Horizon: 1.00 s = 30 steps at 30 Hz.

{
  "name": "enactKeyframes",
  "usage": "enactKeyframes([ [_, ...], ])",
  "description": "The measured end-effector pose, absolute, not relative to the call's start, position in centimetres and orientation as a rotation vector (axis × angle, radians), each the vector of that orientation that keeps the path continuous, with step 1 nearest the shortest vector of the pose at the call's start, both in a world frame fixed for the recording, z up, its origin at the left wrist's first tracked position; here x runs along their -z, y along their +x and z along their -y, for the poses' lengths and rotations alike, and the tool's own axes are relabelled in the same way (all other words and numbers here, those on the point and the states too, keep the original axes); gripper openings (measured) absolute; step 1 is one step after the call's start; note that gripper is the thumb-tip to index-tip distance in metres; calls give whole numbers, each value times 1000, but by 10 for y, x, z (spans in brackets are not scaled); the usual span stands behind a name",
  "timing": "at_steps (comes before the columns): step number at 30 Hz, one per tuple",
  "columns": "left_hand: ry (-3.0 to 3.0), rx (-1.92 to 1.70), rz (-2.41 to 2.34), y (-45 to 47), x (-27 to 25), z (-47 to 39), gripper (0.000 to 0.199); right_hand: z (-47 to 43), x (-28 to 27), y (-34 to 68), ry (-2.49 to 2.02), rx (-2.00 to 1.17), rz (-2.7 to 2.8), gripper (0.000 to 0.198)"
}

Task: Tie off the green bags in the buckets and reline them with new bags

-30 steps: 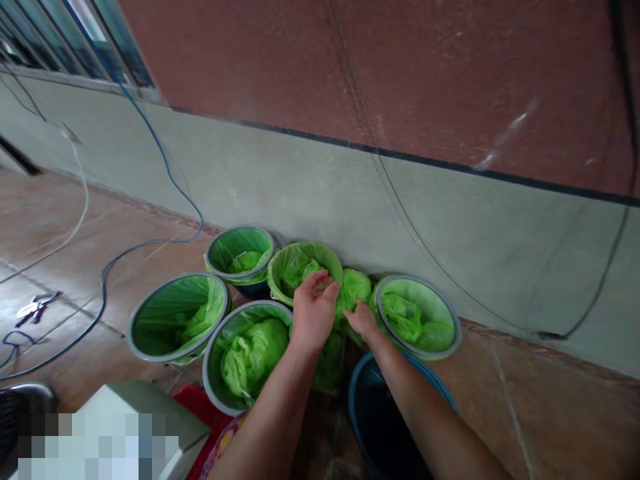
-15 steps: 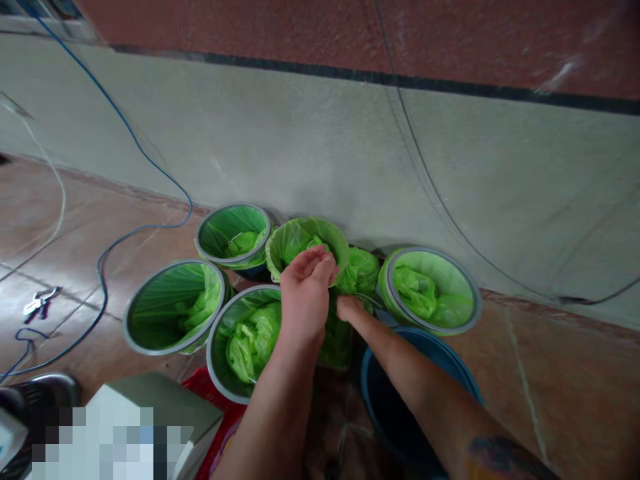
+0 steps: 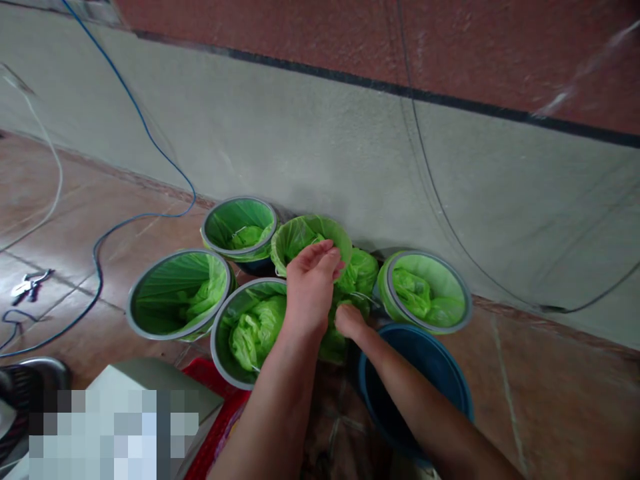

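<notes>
Hovering before a round green-lined bin (image 3: 341,233), the left hand (image 3: 315,261) is showing bent fingers near the thumb; whether it is pinching something, I cannot tell. The right hand (image 3: 350,320) is forming a fist beside glossy, crumpled green plastic (image 3: 362,268), its contents hidden. Near it, a smooth blue tub (image 3: 445,367) is standing. Grey-rimmed oval-looking bins (image 3: 446,277) are holding thin, wrinkled bags (image 3: 256,333).

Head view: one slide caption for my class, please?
Bare hands reach among green-lined bins, beside a blue bucket.
</notes>
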State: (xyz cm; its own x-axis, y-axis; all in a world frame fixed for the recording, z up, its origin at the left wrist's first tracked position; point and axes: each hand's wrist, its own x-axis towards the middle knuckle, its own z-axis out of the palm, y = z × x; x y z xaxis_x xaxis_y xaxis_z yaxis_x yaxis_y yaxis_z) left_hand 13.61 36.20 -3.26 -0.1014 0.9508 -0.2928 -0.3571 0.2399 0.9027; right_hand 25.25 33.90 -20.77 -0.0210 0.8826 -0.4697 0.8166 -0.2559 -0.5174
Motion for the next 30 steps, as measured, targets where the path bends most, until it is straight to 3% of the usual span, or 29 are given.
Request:
enactKeyframes([
  [5, 680, -1246, -1169, 129, 32, -360, 31, -313, 161, 287, -2047, -962, 1837, 27],
  [11, 872, -1164, -1200, 132, 39, -356, 35, -289, 83, 316, -1564, -1104, 1151, 31],
  [18, 1412, -969, -972, 139, 36, -334, 73, -245, -29, 342, -1342, -861, 961, 22],
  [19, 1476, -941, -950, 143, 37, -331, 70, -236, -39, 346, -1331, -823, 924, 21],
  [24, 1537, -803, -963, 163, 45, -325, 16, -188, -55, 376, -1343, -576, 762, 22],
  [30, 1280, -632, -698, 157, 36, -308, 23, -114, 3, 430, -1524, -320, 452, 34],
])
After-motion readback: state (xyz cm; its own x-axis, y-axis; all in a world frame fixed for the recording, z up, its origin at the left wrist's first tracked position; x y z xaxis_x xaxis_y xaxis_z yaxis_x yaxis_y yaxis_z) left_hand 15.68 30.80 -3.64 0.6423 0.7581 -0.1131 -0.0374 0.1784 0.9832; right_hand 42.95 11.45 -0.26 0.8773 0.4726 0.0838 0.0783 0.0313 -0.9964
